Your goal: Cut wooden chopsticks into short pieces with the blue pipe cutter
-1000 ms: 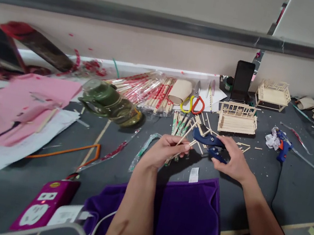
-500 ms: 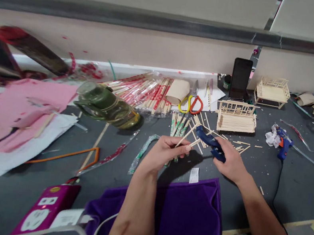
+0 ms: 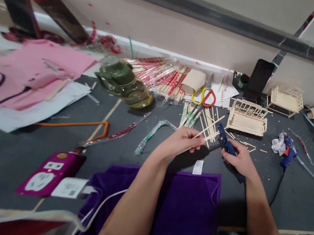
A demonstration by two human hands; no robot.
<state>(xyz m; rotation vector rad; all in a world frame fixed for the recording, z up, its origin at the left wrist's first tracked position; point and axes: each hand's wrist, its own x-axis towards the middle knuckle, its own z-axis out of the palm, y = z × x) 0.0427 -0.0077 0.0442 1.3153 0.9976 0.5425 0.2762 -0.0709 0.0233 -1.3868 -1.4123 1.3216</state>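
Observation:
My left hand (image 3: pixel 184 142) is closed around a couple of thin wooden sticks (image 3: pixel 210 127), which point up and to the right. Just right of it, my right hand (image 3: pixel 239 158) grips a blue pliers-like hand tool (image 3: pixel 227 142). The tool's head is near the stick ends, and I cannot tell whether they touch. Behind my hands lie loose wooden sticks (image 3: pixel 206 120) and green-printed wrapped chopsticks (image 3: pixel 189 113). A small bamboo model bench (image 3: pixel 247 123) stands behind the tool, with a second model bench (image 3: pixel 286 99) farther back.
A blue glue gun (image 3: pixel 289 155) lies at right. Scissors (image 3: pixel 209 98), red-wrapped chopsticks (image 3: pixel 164 76), a phone (image 3: pixel 259 81) and a green bottle (image 3: pixel 123 83) line the back. A purple cloth (image 3: pixel 187 204) covers the front edge, beside a magenta power strip (image 3: pixel 52 174).
The view has tilted and shifted. My right hand has turned the blue tool from pointing left to a steeper, upward angle. My left hand still holds the sticks.

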